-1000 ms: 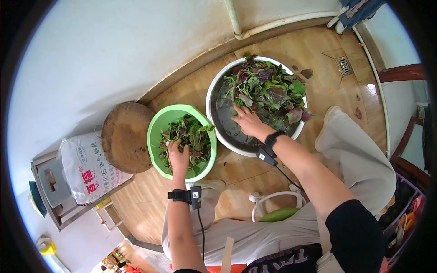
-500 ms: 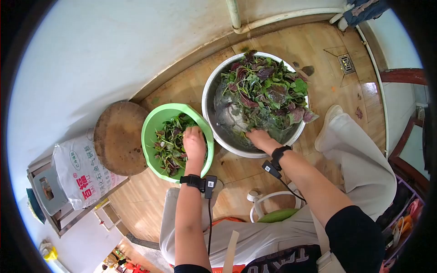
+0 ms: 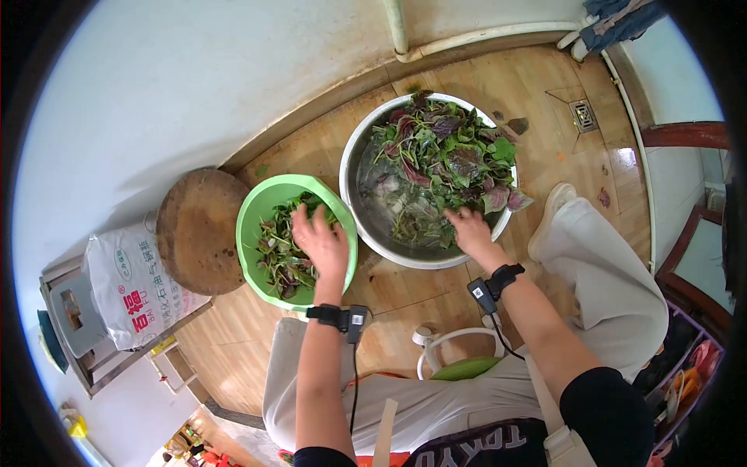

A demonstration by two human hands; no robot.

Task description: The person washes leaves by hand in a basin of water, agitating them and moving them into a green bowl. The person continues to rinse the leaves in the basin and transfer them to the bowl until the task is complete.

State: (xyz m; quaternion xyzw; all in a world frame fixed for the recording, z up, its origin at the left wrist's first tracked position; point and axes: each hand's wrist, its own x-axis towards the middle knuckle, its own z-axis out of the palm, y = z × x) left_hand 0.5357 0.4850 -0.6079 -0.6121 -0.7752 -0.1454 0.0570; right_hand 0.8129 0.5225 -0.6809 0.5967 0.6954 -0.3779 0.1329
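A large round metal basin (image 3: 348,167) holds water and a heap of purple-and-green amaranth leaves (image 3: 467,159), piled highest toward its far right. Beside it on the left, touching or nearly so, stands a light green plastic basin (image 3: 246,261) with a smaller lot of amaranth stems and leaves (image 3: 282,253) inside. Over this smaller lot is my left hand (image 3: 320,243), open, fingers spread, nothing in it. My right hand (image 3: 473,233) is at the near right side of the metal basin, its fingers apart and its fingertips at the wet leaves; I see nothing gripped in it.
A round wooden board (image 3: 201,232) stands left of the green basin, near a white printed bag (image 3: 132,292) on a metal stand. The floor drain (image 3: 582,115) lies at the upper right. A white pipe (image 3: 498,33) runs along the wall. My legs flank the near side.
My left hand has lifted from the greens in the green basin and spread its fingers. My right hand has come up out of the water and shifted right, its fingers opening.
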